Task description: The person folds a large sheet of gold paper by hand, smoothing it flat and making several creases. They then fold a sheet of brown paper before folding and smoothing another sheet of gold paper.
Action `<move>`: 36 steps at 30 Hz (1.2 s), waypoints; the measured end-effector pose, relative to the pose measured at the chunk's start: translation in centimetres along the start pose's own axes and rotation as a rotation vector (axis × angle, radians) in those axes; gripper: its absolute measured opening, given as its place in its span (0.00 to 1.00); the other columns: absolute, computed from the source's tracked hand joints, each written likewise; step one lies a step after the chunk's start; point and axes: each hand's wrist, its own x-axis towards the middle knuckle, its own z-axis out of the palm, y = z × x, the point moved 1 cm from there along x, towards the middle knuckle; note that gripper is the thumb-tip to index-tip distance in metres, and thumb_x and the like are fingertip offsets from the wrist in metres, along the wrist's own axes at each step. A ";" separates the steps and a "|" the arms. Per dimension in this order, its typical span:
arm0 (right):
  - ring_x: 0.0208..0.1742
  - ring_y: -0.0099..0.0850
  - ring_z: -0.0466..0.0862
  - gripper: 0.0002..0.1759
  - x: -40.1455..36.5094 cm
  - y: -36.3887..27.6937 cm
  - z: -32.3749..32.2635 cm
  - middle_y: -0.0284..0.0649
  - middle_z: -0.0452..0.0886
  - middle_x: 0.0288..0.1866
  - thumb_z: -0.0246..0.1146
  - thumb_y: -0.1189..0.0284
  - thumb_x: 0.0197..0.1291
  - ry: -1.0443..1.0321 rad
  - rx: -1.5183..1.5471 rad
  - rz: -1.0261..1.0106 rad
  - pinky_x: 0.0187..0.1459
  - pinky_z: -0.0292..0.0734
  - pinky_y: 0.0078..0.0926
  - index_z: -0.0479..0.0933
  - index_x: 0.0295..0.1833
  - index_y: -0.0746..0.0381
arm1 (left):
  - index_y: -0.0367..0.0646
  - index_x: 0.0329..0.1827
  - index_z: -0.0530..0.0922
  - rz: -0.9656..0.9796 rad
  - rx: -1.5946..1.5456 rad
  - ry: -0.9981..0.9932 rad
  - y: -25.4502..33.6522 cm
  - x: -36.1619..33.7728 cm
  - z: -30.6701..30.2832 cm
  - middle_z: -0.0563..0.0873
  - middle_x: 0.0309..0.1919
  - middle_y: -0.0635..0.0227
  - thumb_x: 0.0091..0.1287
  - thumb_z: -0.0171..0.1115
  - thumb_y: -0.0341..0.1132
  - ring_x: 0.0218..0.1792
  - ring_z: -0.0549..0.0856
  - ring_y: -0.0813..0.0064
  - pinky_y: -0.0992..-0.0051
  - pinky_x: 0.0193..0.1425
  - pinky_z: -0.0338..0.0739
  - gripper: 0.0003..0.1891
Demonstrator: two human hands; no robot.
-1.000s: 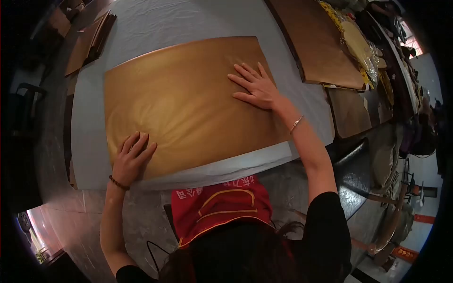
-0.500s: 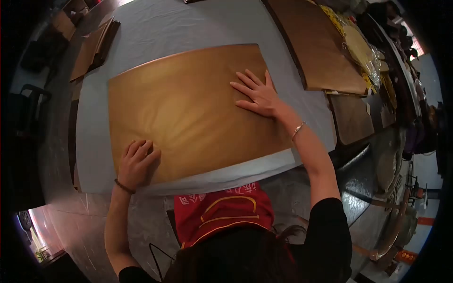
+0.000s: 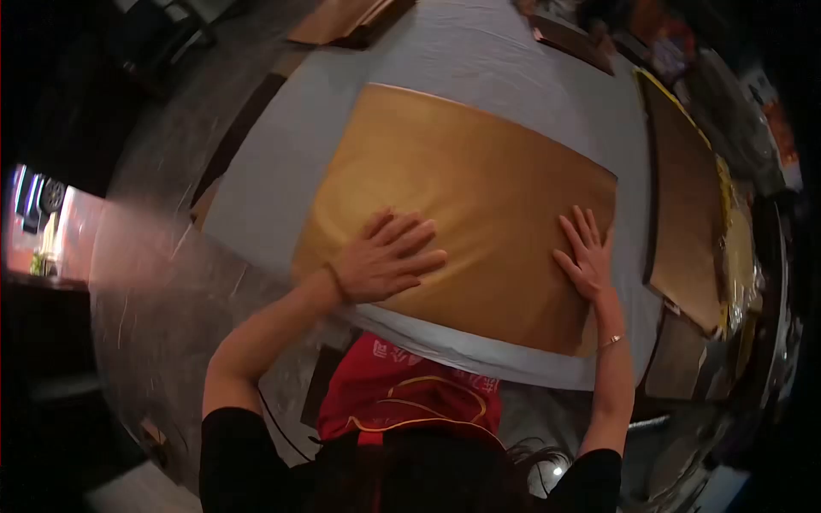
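A large golden-brown sheet (image 3: 479,188), smooth and slightly shiny, lies flat on a table covered with pale grey cloth (image 3: 282,179). Faint creases run across its middle. My left hand (image 3: 393,256) rests on the sheet's near left part, palm down with fingers stretched out. On the right side of the sheet, close to its edge, my right hand (image 3: 587,256) lies flat with its fingers spread. Neither hand holds anything. The cloth's near edge (image 3: 479,349) shows below the sheet.
Brown stacked sheets (image 3: 684,205) with yellow edging lie to the right, beside clear plastic wrap (image 3: 742,286). More folded brown sheets (image 3: 351,21) sit at the far left of the table. I wear a red apron (image 3: 410,393) at the near edge.
My left hand has gone from curled fingers to flat and has moved inward over the sheet. My right hand stays flat near the right edge. The whole view has turned.
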 end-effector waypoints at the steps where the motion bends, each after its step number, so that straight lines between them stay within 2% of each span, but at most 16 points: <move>1: 0.81 0.36 0.47 0.36 0.1 -0.2 -0.2 0.33 0.51 0.81 0.52 0.44 0.65 -0.010 0.003 0.001 0.74 0.29 0.62 0.62 0.75 0.46 | 0.62 0.67 0.71 0.065 -0.061 0.006 -0.3 -0.1 0.4 0.68 0.69 0.64 0.67 0.55 0.54 0.71 0.63 0.60 0.56 0.76 0.48 0.25; 2: 0.81 0.37 0.46 0.35 0.1 0.5 0.4 0.33 0.51 0.81 0.52 0.45 0.65 0.006 -0.026 -0.029 0.75 0.29 0.61 0.62 0.75 0.47 | 0.62 0.68 0.70 0.049 -0.083 -0.068 -0.5 -0.2 0.6 0.66 0.71 0.64 0.67 0.55 0.56 0.72 0.61 0.60 0.55 0.77 0.47 0.27; 8: 0.82 0.38 0.44 0.35 0.4 0.7 0.7 0.33 0.49 0.82 0.52 0.49 0.66 -0.042 0.012 -0.032 0.75 0.26 0.59 0.60 0.76 0.49 | 0.66 0.69 0.69 0.010 -0.159 0.008 -0.9 -0.7 2.3 0.64 0.73 0.67 0.67 0.51 0.62 0.75 0.58 0.62 0.52 0.78 0.45 0.28; 13: 0.82 0.37 0.43 0.35 0.3 1.4 1.1 0.33 0.48 0.82 0.51 0.49 0.67 -0.048 -0.027 -0.050 0.75 0.27 0.59 0.59 0.76 0.49 | 0.67 0.69 0.69 -0.057 -0.226 0.074 -0.6 -1.2 2.8 0.64 0.74 0.69 0.67 0.52 0.62 0.76 0.56 0.62 0.52 0.79 0.43 0.29; 18: 0.82 0.37 0.44 0.35 0.3 1.8 1.1 0.33 0.49 0.82 0.51 0.50 0.67 -0.007 -0.103 -0.030 0.75 0.31 0.60 0.59 0.76 0.50 | 0.66 0.68 0.70 -0.028 -0.236 0.078 -0.7 -1.0 2.4 0.65 0.73 0.67 0.65 0.56 0.60 0.75 0.57 0.61 0.52 0.79 0.44 0.28; 22: 0.75 0.41 0.59 0.33 1.9 -0.6 -0.4 0.39 0.63 0.72 0.55 0.50 0.65 0.078 -0.069 -0.038 0.73 0.43 0.60 0.65 0.72 0.53 | 0.64 0.67 0.72 -0.018 -0.215 0.042 -0.6 -0.6 2.1 0.67 0.72 0.66 0.65 0.56 0.60 0.74 0.61 0.62 0.53 0.77 0.47 0.28; 24: 0.70 0.43 0.63 0.33 3.3 -1.7 -0.3 0.43 0.67 0.67 0.57 0.48 0.63 0.121 -0.061 0.064 0.71 0.47 0.60 0.68 0.68 0.57 | 0.65 0.67 0.72 0.022 -0.198 0.028 -0.4 -0.6 1.2 0.68 0.71 0.67 0.65 0.56 0.60 0.73 0.62 0.62 0.53 0.77 0.48 0.28; 26: 0.69 0.45 0.63 0.36 4.9 -2.7 0.0 0.46 0.66 0.66 0.59 0.46 0.60 0.161 -0.036 0.163 0.71 0.48 0.59 0.68 0.66 0.59 | 0.64 0.66 0.73 -0.024 -0.125 0.015 -0.4 -0.3 0.9 0.70 0.70 0.67 0.64 0.57 0.60 0.72 0.65 0.62 0.53 0.75 0.51 0.28; 28: 0.71 0.44 0.62 0.40 6.4 -3.2 0.6 0.46 0.65 0.68 0.59 0.42 0.58 0.212 -0.004 0.183 0.72 0.48 0.57 0.67 0.67 0.60 | 0.64 0.66 0.73 0.017 -0.117 0.010 -0.5 -0.2 0.5 0.71 0.69 0.67 0.64 0.57 0.60 0.71 0.65 0.62 0.53 0.75 0.52 0.28; 34: 0.76 0.42 0.55 0.43 8.7 -2.0 1.4 0.44 0.62 0.73 0.55 0.39 0.59 0.247 0.041 0.329 0.75 0.42 0.54 0.65 0.69 0.58 | 0.63 0.67 0.72 0.012 -0.133 -0.073 -0.5 0.4 -0.3 0.70 0.69 0.66 0.62 0.61 0.58 0.72 0.65 0.61 0.52 0.74 0.53 0.30; 36: 0.77 0.41 0.54 0.42 9.2 -0.7 1.4 0.43 0.61 0.74 0.54 0.39 0.60 0.249 0.061 0.328 0.75 0.42 0.52 0.64 0.70 0.57 | 0.64 0.69 0.70 0.003 -0.098 -0.151 -0.5 0.3 -0.1 0.66 0.72 0.65 0.63 0.59 0.60 0.74 0.60 0.59 0.52 0.78 0.44 0.31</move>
